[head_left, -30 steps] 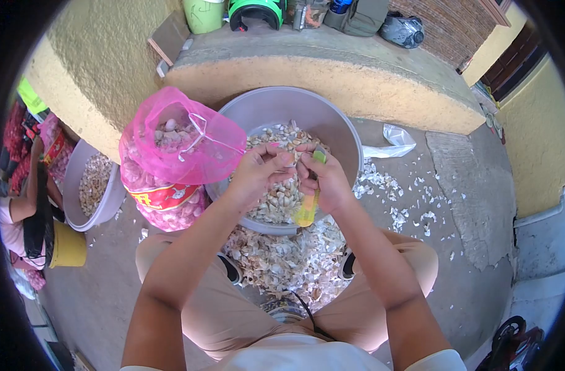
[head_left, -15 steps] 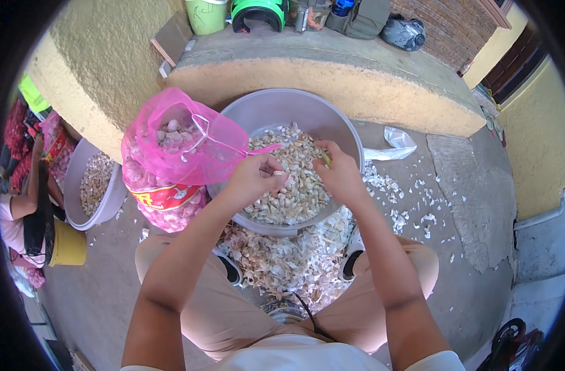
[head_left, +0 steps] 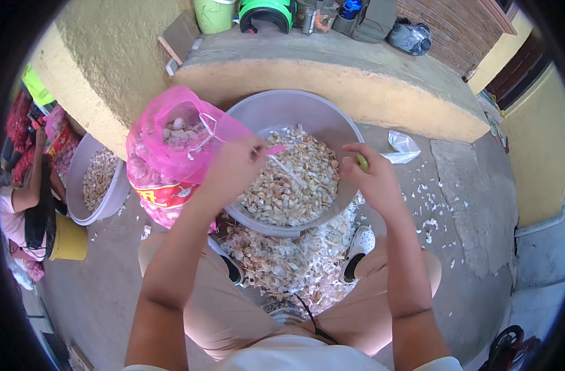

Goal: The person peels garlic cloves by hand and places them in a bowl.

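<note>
A wide grey basin (head_left: 295,98) holds many garlic cloves (head_left: 295,198). Over its left rim, beside the pink mesh bag (head_left: 165,157) of garlic bulbs, is my left hand (head_left: 236,164), blurred, its fingers curled near the bag's pink tie; what it may hold cannot be made out. At the basin's right rim my right hand (head_left: 369,176) is closed round a small green-handled tool (head_left: 362,162). Papery garlic skins (head_left: 282,266) lie heaped below the basin, between my feet.
On the left, a person (head_left: 24,198) sits near another basin (head_left: 79,201) of garlic and a yellow bucket (head_left: 69,240). A raised ledge (head_left: 332,80) behind the basin carries a green helmet (head_left: 267,13) and bags. Clear plastic (head_left: 403,147) lies on the floor at right.
My hands have moved apart, the left toward the bag and the right toward the basin's right rim. A pale blurred streak now shows over the cloves. The view has shifted slightly.
</note>
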Available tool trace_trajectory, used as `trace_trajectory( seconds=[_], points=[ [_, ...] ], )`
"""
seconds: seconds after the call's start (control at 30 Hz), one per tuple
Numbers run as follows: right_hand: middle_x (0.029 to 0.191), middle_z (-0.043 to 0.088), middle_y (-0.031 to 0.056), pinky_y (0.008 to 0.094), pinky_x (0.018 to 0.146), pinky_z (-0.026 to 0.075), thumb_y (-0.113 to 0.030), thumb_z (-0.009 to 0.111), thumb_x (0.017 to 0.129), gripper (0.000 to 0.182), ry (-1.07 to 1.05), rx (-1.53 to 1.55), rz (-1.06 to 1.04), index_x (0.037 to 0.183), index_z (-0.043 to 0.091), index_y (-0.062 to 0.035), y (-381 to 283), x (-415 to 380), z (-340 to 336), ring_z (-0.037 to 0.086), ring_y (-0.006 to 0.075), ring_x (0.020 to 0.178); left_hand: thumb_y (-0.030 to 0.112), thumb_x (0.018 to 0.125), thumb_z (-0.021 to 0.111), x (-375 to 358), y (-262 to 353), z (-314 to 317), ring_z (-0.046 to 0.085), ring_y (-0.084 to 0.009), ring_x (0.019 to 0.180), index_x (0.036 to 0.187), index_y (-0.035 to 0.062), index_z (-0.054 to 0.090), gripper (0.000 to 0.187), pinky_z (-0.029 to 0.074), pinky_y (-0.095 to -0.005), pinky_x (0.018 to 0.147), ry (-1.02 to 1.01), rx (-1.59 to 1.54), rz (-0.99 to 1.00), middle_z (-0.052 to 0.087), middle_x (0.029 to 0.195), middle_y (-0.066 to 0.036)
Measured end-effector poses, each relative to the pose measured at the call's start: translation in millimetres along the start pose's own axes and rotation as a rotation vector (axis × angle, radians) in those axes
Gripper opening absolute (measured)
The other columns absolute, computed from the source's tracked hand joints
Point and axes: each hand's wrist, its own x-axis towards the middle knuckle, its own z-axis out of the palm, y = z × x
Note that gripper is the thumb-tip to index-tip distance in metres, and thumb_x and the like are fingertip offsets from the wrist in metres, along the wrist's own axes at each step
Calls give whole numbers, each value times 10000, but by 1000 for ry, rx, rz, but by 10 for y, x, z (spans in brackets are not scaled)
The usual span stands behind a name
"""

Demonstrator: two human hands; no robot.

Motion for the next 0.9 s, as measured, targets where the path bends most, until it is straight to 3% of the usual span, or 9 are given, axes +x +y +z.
trace_trajectory(
  seconds=[0.17,0.37,0.47,0.53,0.6,0.67,0.77,0.87,0.9],
  points=[
    [686,587,120,273,582,438,-176,550,800,245,-22,-26,26,999,560,-33,51,-122,-119,580,156,627,190,787,500,71,-439,-719,577,-342,722,810,9,584,201,449,-402,639,463,377,-239,591,763,-188],
    [696,584,161,323,591,439,-193,536,804,242,-149,-252,4,986,565,-37,-32,-233,-175,582,249,624,250,816,450,106,-1382,-867,581,-358,721,842,-8,593,297,442,-417,656,102,348,-286,591,787,-223],
    [736,587,193,358,619,441,-184,519,804,240,-275,-404,92,988,563,-37,-153,-253,-149,574,316,671,254,834,420,258,-1809,-795,581,-363,736,867,-17,601,327,440,-403,686,72,191,-386,597,798,-226],
    [758,587,206,377,643,441,-177,511,803,242,-331,-440,83,995,560,-38,-165,-243,-139,569,344,710,247,841,409,405,-2877,-620,582,-321,779,918,-12,597,329,434,-383,725,57,187,-340,608,840,-198],
    [772,587,212,392,666,440,-173,506,800,248,-344,-396,-26,1003,556,-39,-81,-254,-115,566,356,748,224,844,411,470,-3027,-594,572,-259,812,988,17,583,306,431,-354,743,59,75,-437,604,896,-139],
    [783,586,214,403,683,437,-176,506,799,254,-360,-425,-36,1005,554,-36,-44,-251,-80,562,366,768,184,843,427,521,-2552,-666,551,-177,835,1077,68,561,294,429,-314,738,79,-150,-683,585,966,-49],
    [763,590,193,390,665,436,-180,515,800,242,-368,-424,-87,1007,556,-61,101,-233,11,572,340,745,176,852,403,653,-2787,-562,550,-177,824,1039,35,564,285,440,-335,706,202,-473,-611,585,955,-57],
    [784,598,180,381,677,440,-194,522,805,239,-412,-444,-114,1002,556,-63,79,-206,73,578,328,765,181,810,452,749,-2560,-436,563,-204,794,951,10,593,262,456,-355,691,340,-57,-575,606,924,-106],
    [801,600,179,382,690,442,-200,523,807,242,-434,-461,-116,1000,556,-57,52,-191,93,578,329,783,186,794,483,827,-2474,-424,563,-221,842,995,21,580,277,450,-349,720,113,171,-596,596,970,-117]
  ],
)
